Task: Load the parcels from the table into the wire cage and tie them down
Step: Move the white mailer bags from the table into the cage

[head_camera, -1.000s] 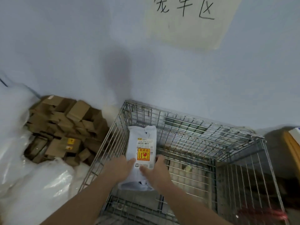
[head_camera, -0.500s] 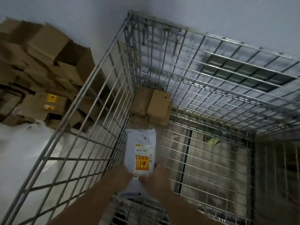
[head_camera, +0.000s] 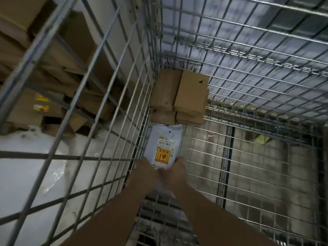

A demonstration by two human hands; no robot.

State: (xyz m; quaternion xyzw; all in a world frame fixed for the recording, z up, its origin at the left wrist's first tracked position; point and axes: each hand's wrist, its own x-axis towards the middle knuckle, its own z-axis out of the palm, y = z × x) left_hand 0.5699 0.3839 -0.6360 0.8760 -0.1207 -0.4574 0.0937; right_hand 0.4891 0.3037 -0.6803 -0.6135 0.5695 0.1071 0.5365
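Cage (head_camera: 113, 71): bare grey metal wire. Parcel (head_camera: 166, 141): smooth white plastic, paper label. Boxes (head_camera: 191, 93): matt brown cardboard. Bags (head_camera: 26, 167): glossy clear plastic.

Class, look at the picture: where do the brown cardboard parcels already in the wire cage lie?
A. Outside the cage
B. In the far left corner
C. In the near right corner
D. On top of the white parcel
B: the brown cardboard parcels are stacked in the far left corner of the wire cage, just beyond the white parcel held by both hands.

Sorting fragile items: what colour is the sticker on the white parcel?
Yellow-orange with red symbols, on the white parcel both hands hold; head view.
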